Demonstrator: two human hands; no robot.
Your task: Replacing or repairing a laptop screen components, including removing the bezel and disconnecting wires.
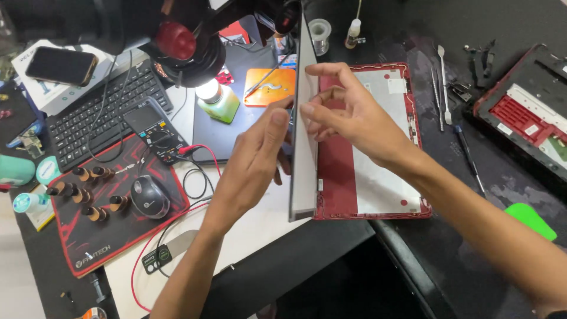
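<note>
Screen panel (303, 147) upright, pinched by left hand (254, 159) and right hand (348, 115), red lid (378, 177) behind, multimeter (155, 130) near.

- Thin panel (303, 147), held on edge: grey face, silver border.
- Laptop lid shell (366, 177): red rim, red band beside a white-grey sheet, small red dots.
- Mouse mat (112, 230), near left: black with red streak pattern, red border.
- Mouse (149, 197): black.
- Pad (270, 86), far centre: orange.
- Bottle (220, 101): green, white cap.
- Pick (530, 220), right: bright green.
- Worktop (502, 177): black, mottled grey.
</note>
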